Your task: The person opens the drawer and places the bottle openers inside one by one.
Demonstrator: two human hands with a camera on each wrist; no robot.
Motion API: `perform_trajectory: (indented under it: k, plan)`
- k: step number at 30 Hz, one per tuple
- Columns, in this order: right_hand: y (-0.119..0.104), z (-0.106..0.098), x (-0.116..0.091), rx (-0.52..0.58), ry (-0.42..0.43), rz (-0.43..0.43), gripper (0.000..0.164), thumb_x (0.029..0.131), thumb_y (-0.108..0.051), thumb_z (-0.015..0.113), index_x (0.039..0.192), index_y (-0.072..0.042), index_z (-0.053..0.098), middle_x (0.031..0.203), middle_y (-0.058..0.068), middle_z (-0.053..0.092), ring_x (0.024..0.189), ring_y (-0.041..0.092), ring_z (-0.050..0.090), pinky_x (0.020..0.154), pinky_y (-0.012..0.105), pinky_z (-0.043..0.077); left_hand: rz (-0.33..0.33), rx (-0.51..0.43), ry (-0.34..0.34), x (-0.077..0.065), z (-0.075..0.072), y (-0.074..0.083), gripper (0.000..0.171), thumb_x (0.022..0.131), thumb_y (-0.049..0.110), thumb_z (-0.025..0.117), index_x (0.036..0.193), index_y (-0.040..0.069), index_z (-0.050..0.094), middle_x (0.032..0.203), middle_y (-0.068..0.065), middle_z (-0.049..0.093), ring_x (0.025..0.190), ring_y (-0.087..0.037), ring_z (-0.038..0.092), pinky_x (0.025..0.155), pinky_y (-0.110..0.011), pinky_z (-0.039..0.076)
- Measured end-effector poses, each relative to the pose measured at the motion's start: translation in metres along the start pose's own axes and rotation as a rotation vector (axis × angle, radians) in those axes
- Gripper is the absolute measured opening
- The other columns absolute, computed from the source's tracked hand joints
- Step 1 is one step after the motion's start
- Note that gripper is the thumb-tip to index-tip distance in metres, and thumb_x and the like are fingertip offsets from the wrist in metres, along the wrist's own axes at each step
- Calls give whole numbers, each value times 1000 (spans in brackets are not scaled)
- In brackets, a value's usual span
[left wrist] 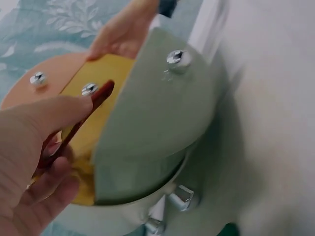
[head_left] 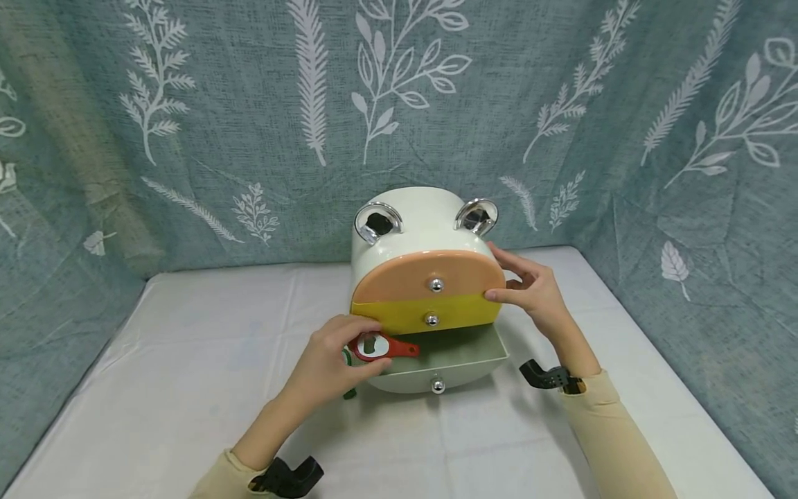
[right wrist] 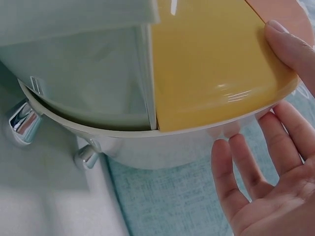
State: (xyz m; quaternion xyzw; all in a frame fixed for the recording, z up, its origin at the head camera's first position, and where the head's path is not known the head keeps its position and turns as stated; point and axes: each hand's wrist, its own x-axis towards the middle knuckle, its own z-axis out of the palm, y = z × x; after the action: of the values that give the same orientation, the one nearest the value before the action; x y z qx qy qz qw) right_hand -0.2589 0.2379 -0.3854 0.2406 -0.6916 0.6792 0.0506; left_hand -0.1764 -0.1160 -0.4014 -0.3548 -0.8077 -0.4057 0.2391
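My left hand (head_left: pixel 330 353) pinches a red bottle opener (head_left: pixel 404 348) with a metal oval head between thumb and fingers, over the left part of the pulled-out green drawer (head_left: pixel 467 357). In the left wrist view the bottle opener (left wrist: pixel 101 94) is edge-on in front of the yellow drawer (left wrist: pixel 110 73). The drawer belongs to a small white frog-shaped cabinet (head_left: pixel 418 215). On the cabinet's right side, my right hand (head_left: pixel 536 287) grips it, thumb on the yellow front near the orange drawer (head_left: pixel 399 277), fingers against the shell (right wrist: pixel 182 147).
Partly hidden behind my left hand, a green object (head_left: pixel 350 394) sits by the drawer's left side. Silver round eyes (head_left: pixel 476 216) stick up from the cabinet top. A white cloth (head_left: pixel 206 360) covers the table, and a leaf-patterned curtain (head_left: pixel 249 104) hangs behind.
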Motion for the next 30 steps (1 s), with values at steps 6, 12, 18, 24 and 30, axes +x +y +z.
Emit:
perform_trajectory:
  k: [6,12,18,24,30]
  plan:
    - [1,-1,0,-3,-2,-9,70,79,10,78,142,-9,53,139,9,56,105,27,62,80,30,54,52,107,21,-6,11,1,61,69,22,92,123,8,68,121,-1,65,100,-17,57,76,-24,50]
    - [2,-1,0,-3,0,-7,70,80,10,77,142,-9,53,139,9,55,107,27,61,81,30,54,-18,18,100,-10,5,2,44,77,14,86,117,6,69,116,-2,66,101,-19,60,82,-23,50]
    - [1,1,-1,-14,8,14,70,79,8,79,142,-11,54,139,9,55,106,27,62,82,30,54,-146,-38,254,-10,-22,0,22,81,-5,78,102,2,72,97,-9,69,80,-18,64,66,-21,53]
    - [0,3,2,-11,1,-1,69,79,9,78,142,-10,54,140,8,54,114,26,58,82,30,54,-486,-66,156,-25,-44,-41,20,90,20,75,109,13,73,106,1,70,96,-13,62,78,-24,52]
    - [1,2,0,-18,5,-2,71,79,9,78,142,-10,53,140,9,55,114,26,58,81,29,54,-585,-172,-103,-32,-46,-61,40,87,27,79,123,12,68,121,-6,66,114,-28,57,89,-39,51]
